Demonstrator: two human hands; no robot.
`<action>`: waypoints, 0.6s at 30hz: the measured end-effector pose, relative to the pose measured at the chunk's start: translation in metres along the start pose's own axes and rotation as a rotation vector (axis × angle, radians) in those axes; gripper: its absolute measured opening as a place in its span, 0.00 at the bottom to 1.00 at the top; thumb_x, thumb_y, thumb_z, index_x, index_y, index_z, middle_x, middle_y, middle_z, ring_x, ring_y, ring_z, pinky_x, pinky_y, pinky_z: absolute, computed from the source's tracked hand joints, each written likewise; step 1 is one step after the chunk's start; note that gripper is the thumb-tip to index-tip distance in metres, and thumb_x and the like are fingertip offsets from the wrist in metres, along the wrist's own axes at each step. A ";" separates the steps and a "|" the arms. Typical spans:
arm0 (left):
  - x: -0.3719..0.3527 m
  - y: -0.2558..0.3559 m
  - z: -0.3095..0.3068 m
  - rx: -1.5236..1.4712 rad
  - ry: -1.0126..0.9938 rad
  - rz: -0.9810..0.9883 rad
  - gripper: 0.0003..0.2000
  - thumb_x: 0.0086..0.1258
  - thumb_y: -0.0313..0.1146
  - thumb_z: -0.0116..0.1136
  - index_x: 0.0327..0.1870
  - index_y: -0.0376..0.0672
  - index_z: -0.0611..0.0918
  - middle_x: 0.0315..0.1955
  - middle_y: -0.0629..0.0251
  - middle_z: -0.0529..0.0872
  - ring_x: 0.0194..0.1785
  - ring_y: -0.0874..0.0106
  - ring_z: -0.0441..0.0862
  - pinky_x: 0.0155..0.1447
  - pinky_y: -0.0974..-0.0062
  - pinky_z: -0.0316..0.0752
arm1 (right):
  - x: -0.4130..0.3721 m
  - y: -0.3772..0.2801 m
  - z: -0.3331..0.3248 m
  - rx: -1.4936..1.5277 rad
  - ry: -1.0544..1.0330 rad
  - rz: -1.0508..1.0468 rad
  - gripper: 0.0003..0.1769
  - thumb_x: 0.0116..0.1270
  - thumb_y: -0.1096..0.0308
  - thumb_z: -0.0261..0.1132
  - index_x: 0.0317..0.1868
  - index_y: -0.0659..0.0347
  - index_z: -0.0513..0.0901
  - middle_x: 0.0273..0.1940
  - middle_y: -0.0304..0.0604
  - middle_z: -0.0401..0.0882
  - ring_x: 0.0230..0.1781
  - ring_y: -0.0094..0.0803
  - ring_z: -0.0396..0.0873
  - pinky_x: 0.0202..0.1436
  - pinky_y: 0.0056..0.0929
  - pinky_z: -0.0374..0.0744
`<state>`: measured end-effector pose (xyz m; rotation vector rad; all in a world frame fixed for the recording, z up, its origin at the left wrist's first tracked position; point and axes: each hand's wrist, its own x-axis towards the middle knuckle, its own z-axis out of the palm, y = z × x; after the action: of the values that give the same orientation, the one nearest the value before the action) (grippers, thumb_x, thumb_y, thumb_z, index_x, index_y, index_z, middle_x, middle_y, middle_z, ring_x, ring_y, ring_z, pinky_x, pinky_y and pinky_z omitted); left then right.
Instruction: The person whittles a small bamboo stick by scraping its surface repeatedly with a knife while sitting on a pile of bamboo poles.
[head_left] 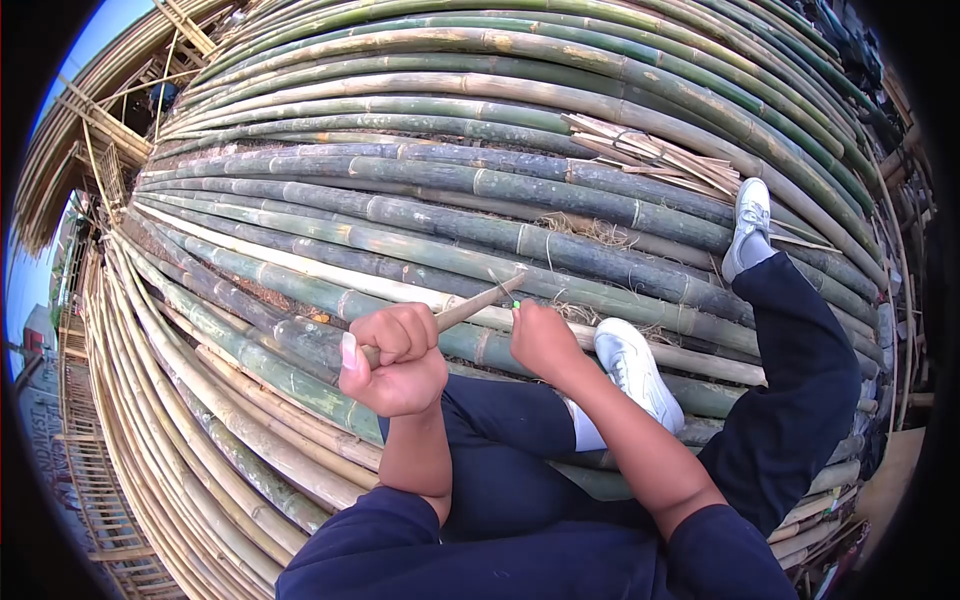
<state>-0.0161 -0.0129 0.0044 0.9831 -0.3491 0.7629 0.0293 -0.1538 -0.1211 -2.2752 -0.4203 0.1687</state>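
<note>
My left hand (395,358) is closed in a fist around a tan bamboo strip (480,302), which slants up to the right and narrows at its far end. My right hand (545,342) is closed on a small knife, its fingers covering most of the handle. Green shows on the knife (516,304) just above my fingers, and its thin blade overlaps the strip near the tip. Both hands are in front of my bent legs, above the bamboo poles (440,240).
Long green and tan poles cover the ground all around. A bundle of split bamboo sticks (655,155) lies on them at upper right. Pale fibre shavings (585,232) are scattered between poles. My white shoes (635,372) rest on the poles. Bamboo frames (110,130) stand at far left.
</note>
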 end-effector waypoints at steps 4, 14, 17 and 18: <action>0.001 -0.002 0.002 -0.004 -0.024 0.008 0.24 0.71 0.50 0.40 0.14 0.48 0.55 0.08 0.73 0.54 0.12 0.77 0.48 0.18 0.74 0.43 | -0.024 -0.083 -0.053 0.038 -0.065 -0.030 0.13 0.73 0.68 0.55 0.35 0.71 0.74 0.24 0.67 0.79 0.28 0.63 0.81 0.34 0.56 0.79; 0.007 -0.001 -0.011 -0.061 0.016 0.006 0.24 0.69 0.51 0.42 0.15 0.49 0.55 0.08 0.74 0.54 0.11 0.78 0.47 0.17 0.74 0.42 | 0.008 -0.032 -0.027 -0.068 -0.131 0.048 0.16 0.76 0.65 0.52 0.37 0.71 0.77 0.30 0.64 0.83 0.33 0.61 0.83 0.39 0.53 0.81; 0.005 -0.002 -0.010 -0.049 0.019 -0.001 0.24 0.69 0.51 0.42 0.15 0.50 0.55 0.08 0.74 0.54 0.11 0.78 0.46 0.17 0.75 0.42 | -0.011 -0.089 -0.047 0.014 -0.158 0.006 0.16 0.76 0.65 0.52 0.38 0.71 0.78 0.29 0.65 0.83 0.32 0.60 0.84 0.39 0.54 0.81; 0.007 -0.002 -0.009 -0.049 0.018 0.001 0.24 0.69 0.52 0.42 0.15 0.50 0.55 0.08 0.74 0.54 0.11 0.78 0.46 0.17 0.75 0.41 | -0.014 -0.099 -0.046 -0.013 -0.139 0.040 0.15 0.76 0.65 0.52 0.38 0.71 0.77 0.29 0.65 0.83 0.32 0.60 0.84 0.39 0.54 0.81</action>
<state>-0.0106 -0.0029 0.0021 0.9290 -0.3514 0.7608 0.0032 -0.1290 -0.0172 -2.2935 -0.4496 0.3473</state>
